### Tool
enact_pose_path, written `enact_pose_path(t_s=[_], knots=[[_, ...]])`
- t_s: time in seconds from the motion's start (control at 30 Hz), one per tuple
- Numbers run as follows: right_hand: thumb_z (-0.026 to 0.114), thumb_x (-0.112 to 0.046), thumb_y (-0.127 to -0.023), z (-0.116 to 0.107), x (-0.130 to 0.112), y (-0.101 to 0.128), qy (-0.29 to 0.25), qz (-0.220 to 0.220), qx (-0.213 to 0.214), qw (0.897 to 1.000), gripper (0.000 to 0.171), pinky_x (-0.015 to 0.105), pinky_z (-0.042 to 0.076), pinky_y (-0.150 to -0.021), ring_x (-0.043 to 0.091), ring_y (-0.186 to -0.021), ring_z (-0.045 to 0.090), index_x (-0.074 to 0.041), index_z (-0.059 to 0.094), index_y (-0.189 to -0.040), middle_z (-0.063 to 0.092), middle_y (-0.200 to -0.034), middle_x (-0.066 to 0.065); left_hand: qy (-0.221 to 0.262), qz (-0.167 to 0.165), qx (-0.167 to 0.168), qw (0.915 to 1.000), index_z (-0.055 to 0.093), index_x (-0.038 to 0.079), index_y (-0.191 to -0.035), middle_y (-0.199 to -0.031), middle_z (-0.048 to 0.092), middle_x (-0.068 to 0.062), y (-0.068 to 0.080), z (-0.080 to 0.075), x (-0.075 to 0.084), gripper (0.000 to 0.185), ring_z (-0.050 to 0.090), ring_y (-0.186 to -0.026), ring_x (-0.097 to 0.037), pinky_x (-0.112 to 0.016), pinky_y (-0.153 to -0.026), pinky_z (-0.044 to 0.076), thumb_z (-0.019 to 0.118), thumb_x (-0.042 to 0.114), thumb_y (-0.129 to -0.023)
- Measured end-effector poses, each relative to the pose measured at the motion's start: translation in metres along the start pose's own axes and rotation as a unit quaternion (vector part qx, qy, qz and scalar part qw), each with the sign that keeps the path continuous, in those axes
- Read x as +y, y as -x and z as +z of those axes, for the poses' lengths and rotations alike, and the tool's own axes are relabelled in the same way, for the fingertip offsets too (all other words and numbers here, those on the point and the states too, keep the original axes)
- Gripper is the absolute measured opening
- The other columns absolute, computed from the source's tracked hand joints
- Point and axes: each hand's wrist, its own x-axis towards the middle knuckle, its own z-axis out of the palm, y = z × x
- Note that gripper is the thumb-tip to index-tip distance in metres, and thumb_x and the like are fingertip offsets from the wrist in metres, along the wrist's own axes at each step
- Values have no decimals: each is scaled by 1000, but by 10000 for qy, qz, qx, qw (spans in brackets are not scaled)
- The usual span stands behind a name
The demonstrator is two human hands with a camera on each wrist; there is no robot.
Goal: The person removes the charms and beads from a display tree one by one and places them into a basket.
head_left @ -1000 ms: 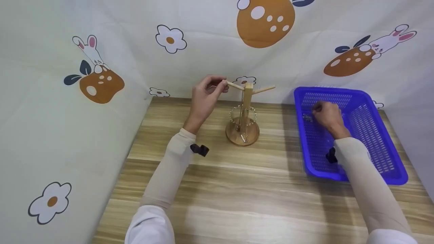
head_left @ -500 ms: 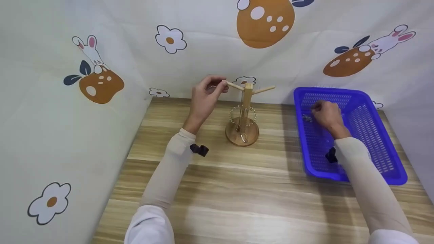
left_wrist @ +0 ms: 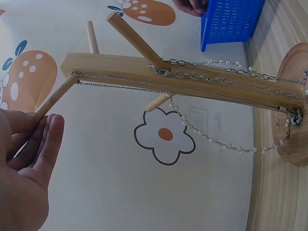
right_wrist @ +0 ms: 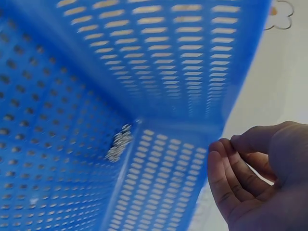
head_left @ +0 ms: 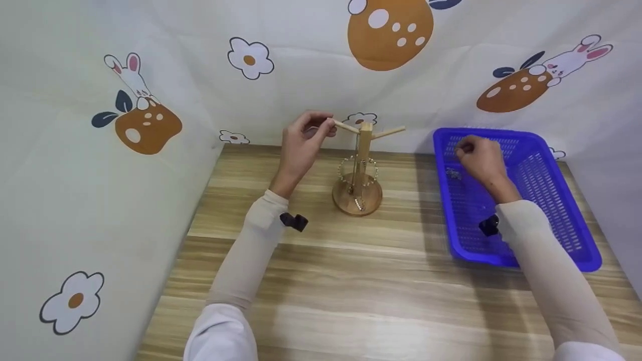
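One big surface (head_left: 341,286) with wood stripes lies under everything. On it, to the right of the stand, sits a blue basket (head_left: 444,195) full of little holes; its high sides probably stop small things from sliding away. The wooden stand (head_left: 364,145) is upright on a round base, and its pegs stick out, I think, so that chains can hang neatly and not get knotted.

The left hand (head_left: 302,143) is at the left of the stand. Its thumb and fingers pinch the end of a top peg (left_wrist: 57,97), maybe to stop the stand from wobbling. The right hand (head_left: 482,158) is above the basket, on the side nearer the stand. Its fingers curl in so the tips meet the thumb, and nothing shows between them.

A string of white beads (left_wrist: 229,146) droops in a loop from a lower peg of the stand. A thicker silver chain (left_wrist: 192,76) and a thin chain (left_wrist: 122,87) run down the stand's post; the thin one hangs from the pinched peg. A small silver clump (right_wrist: 119,143) lies in the basket, on the side nearer the stand.
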Motion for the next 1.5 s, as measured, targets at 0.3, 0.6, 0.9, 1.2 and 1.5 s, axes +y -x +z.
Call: enact_pose_path(t_s=[0.3,0.6,0.9,1.2,1.5], knots=[[63,-6,-97,0,-27,-5,-176,-191,390,9989,17,14,41,-64,5,-71,57,0,80,-99,78,-92,20,-15,79,16,10000,70,-12,-115,-106,72,-21,-1,0,-2,17,76,-91,-16,-36,-88,70,69,0,-103],[65,-8,-100,4,-63,-1,-534,-351,353,9973,16,10,42,-65,1,-72,57,-2,80,-102,78,-93,18,30,24,45,10000,71,-13,-113,-104,73,-23,-1,0,-2,16,78,-91,-33,-37,-87,70,69,-2,-102],[69,-7,-100,15,-96,7,-780,-757,241,9938,12,6,42,-64,17,-78,66,-1,79,-100,78,-91,16,21,6,68,10000,69,-17,-114,-105,73,-24,-1,0,-3,20,76,-90,-18,-36,-87,70,69,-2,-102],[72,-5,-99,24,-118,14,-1073,-909,29,9901,8,7,45,-65,17,-79,65,-1,78,-100,78,-92,14,40,44,57,10000,69,-16,-114,-104,73,-24,-1,1,-2,19,76,-88,-12,-36,-87,70,69,-2,-102],[73,-3,-97,38,-136,19,-1311,-879,-222,9872,8,7,50,-66,21,-79,69,1,78,-102,78,-93,16,7,139,42,9999,70,-14,-113,-104,73,-23,-1,0,-3,17,77,-90,-20,-40,-87,71,70,-1,-102]])
